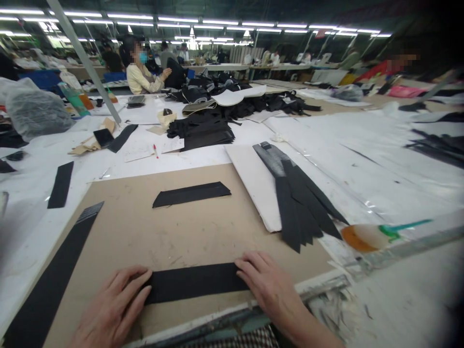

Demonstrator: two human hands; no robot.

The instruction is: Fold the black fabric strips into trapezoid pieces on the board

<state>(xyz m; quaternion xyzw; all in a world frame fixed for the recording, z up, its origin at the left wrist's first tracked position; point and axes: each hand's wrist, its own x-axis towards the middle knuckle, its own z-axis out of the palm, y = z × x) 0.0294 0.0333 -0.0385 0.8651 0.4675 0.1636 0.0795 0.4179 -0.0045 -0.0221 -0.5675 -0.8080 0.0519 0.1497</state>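
Observation:
A black fabric strip (pixel 195 282) lies flat on the brown cardboard board (pixel 174 232) near the table's front edge. My left hand (pixel 110 309) presses its fingers on the strip's left end, and my right hand (pixel 270 285) rests flat on its right end. Neither hand grips anything. A second black fabric piece (pixel 191 194) lies further back on the board. To the right, a fan of several black strips (pixel 300 198) lies partly on a white sheet (pixel 253 183).
A long black strip (pixel 50 285) runs along the board's left edge, another black strip (pixel 61 184) lies beyond it. A squeeze bottle with a green nozzle (pixel 377 235) lies at the right. Piles of black fabric (pixel 203 130) fill the middle table. A seated person (pixel 141 72) works at the back.

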